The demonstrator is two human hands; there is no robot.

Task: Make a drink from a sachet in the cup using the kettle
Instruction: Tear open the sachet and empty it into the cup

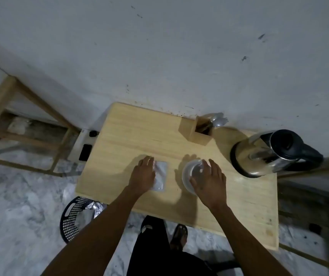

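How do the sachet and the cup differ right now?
The sachet is flat, silvery and rectangular; the cup is round, white and stands upright with its mouth open. The left hand lies on the sachet's left part; the right hand is at the cup's right side. Both rest on the wooden table.
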